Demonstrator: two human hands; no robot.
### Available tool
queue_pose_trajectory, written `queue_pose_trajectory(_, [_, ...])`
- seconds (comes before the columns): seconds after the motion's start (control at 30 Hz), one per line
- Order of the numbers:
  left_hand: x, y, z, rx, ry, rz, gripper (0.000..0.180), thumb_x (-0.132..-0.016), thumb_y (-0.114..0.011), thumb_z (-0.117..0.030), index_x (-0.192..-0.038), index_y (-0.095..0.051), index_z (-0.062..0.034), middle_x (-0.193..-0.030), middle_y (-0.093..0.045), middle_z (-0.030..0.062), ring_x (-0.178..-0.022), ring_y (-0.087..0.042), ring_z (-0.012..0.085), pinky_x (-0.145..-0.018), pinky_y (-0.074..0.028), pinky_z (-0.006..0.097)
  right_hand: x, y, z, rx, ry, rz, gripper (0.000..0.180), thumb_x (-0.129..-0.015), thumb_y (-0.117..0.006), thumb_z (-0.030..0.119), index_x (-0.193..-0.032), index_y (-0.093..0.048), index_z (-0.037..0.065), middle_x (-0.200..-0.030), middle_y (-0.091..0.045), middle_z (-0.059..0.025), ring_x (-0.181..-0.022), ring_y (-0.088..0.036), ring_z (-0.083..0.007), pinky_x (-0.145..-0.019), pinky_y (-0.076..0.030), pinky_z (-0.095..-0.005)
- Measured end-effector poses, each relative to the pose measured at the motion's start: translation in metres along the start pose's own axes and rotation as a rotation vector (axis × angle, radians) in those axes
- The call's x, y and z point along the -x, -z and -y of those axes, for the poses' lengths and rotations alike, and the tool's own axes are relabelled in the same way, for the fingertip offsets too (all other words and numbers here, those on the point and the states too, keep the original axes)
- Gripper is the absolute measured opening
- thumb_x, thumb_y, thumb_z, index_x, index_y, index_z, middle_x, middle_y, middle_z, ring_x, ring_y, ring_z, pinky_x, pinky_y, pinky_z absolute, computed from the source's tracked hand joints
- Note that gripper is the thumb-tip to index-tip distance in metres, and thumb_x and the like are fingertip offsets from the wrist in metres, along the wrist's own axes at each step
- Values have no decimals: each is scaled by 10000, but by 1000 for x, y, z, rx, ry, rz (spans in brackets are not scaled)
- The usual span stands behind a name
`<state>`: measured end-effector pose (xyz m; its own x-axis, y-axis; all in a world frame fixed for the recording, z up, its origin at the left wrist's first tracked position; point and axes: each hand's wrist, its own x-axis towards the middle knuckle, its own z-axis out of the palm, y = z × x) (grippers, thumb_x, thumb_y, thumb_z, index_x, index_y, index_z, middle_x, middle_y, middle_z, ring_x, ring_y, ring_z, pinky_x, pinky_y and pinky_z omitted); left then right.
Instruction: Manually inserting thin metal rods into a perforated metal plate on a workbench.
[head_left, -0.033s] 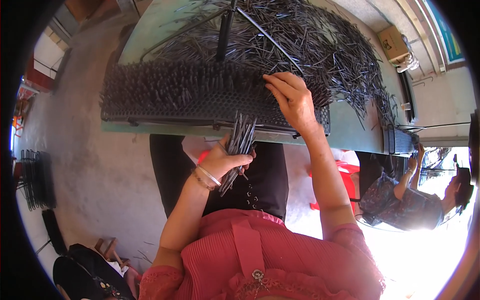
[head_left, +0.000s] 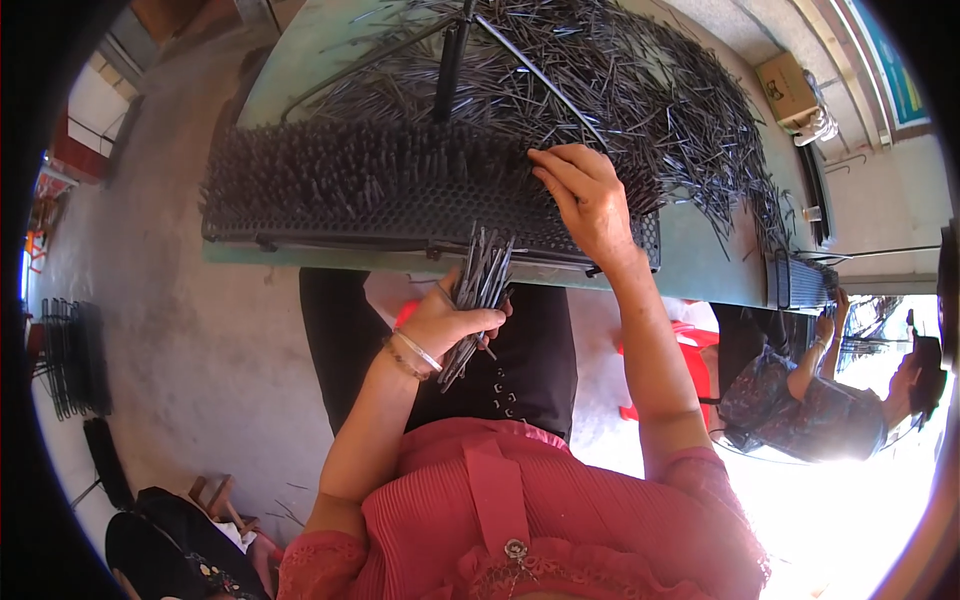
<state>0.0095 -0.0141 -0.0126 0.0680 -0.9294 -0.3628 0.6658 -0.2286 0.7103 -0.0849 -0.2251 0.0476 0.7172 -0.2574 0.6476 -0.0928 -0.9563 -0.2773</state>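
Observation:
My left hand (head_left: 440,325) is closed round a bundle of thin dark rods (head_left: 482,275), held upright just in front of the table edge. Over the right part of a black perforated rack (head_left: 420,215), my right hand (head_left: 592,200) is bent with thumb and fingertips pinched together. Its fingertips are among the dark rods standing in the rack, and what they pinch is too small to make out. Many upright rods (head_left: 340,170) fill the rack's holes from its left end past the middle. Along the rack's front strip, bare holes show.
A large heap of loose dark rods (head_left: 640,90) covers the green table (head_left: 735,265) behind the rack. A black metal stand (head_left: 452,70) rises from the rack. On the right, another person (head_left: 820,390) works at a similar rack (head_left: 800,282). A cardboard box (head_left: 787,88) stands farther back.

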Motion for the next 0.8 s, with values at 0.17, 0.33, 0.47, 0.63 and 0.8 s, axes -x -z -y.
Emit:
queue_pose_trajectory(0.17, [0,2,0,-32,5,26,418,-757,-689,-20,-1130,-501,-32,-874,-648,70,-693,-614,125,-600,-508,262,-5,2,6,47,1,32,199,-794,-666,76,-990,-674,41,-880,-620,-66,-797,-586,-255,-701,-424,-365])
queue_pose_trajectory(0.33, [0,1,-1,-35,6,14,400,-755,-686,-16,-1113,-508,-32,-869,-646,68,-679,-611,122,-592,-507,264,-7,-1,1,13,-66,64,195,-804,-661,83,-992,-670,34,-881,-614,-80,-798,-581,-266,-701,-426,-363])
queue_pose_trajectory(0.47, [0,-1,-2,-22,7,6,390,-753,-684,-12,-1103,-513,-31,-868,-646,67,-677,-610,121,-587,-507,264,-1,0,3,-36,-104,83,185,-821,-646,76,-999,-667,28,-916,-620,-101,-808,-589,-280,-736,-440,-367])
queue_pose_trajectory(0.63, [1,0,0,-27,-14,38,393,-758,-679,-9,-1114,-515,-38,-874,-647,65,-682,-608,120,-599,-507,261,7,5,3,-2,-75,34,214,-819,-621,32,-1029,-658,25,-987,-635,-107,-844,-598,-287,-767,-450,-362])
queue_pose_trajectory(0.8, [-1,2,-1,-47,-49,33,392,-764,-667,3,-1130,-531,-36,-892,-647,66,-705,-611,122,-616,-504,251,21,3,10,133,-76,30,307,-793,-602,0,-1097,-637,29,-1019,-643,-98,-872,-596,-264,-777,-448,-357])
